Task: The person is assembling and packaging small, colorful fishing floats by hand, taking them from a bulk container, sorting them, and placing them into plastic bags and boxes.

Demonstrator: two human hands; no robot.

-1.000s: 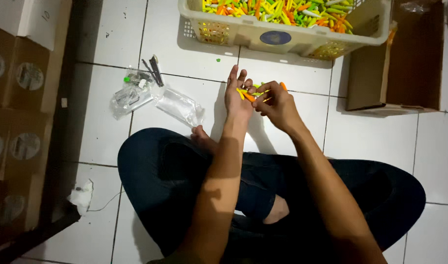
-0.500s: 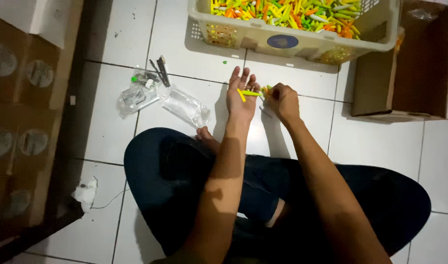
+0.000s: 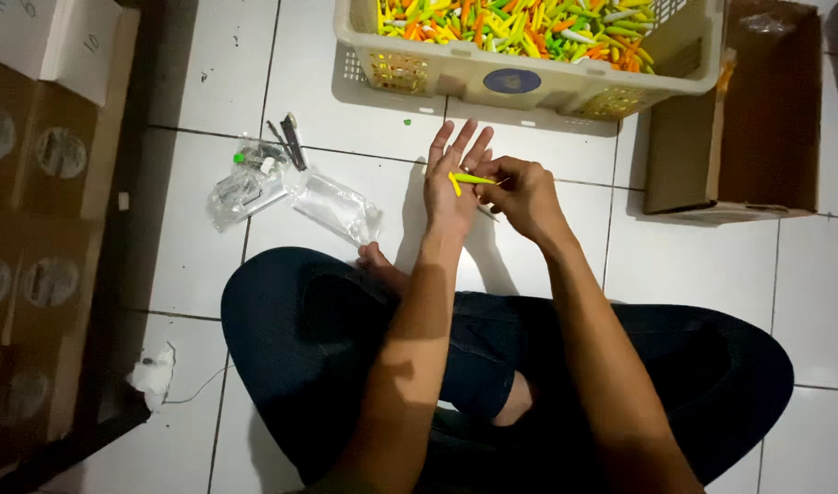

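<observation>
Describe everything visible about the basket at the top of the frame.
The basket is a cream, plastic-looking rectangular crate with perforated lattice side walls and a dark round sticker on its near wall. It stands upright on the white tiled floor, beside an open cardboard box, and is filled with small yellow, green and orange sticks. Its far edge is cut off. Neither hand touches it.
</observation>
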